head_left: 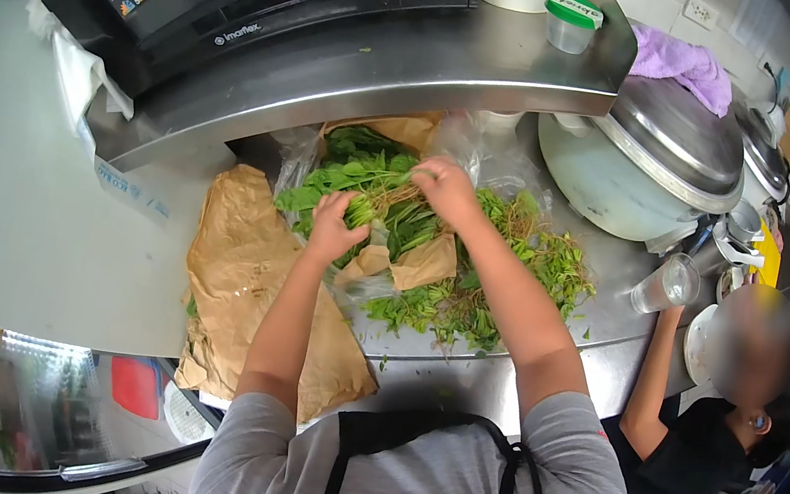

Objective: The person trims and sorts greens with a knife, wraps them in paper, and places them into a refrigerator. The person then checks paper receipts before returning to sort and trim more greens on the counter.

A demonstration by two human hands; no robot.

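Note:
A bunch of leafy greens with thin brown roots point(378, 189) lies across an opened brown paper and clear plastic wrapping. My left hand point(334, 226) curls its fingers round the stems on the near left side of the bunch. Above and to the right, my right hand point(445, 191) pinches the root ends. Dark green leaves point(364, 145) show behind my hands inside the wrapping. A loose heap of greens and roots point(553, 269) spreads under and beside my right forearm. Left of my left arm rests a crumpled brown paper bag point(247, 257).
A steel shelf point(370, 67) carrying a black oven point(207, 3) overhangs the work table. At the right stands a large lidded pot point(608, 166) under a purple towel point(683, 65). Another person point(691, 440) is at the right, one hand by a glass point(665, 283).

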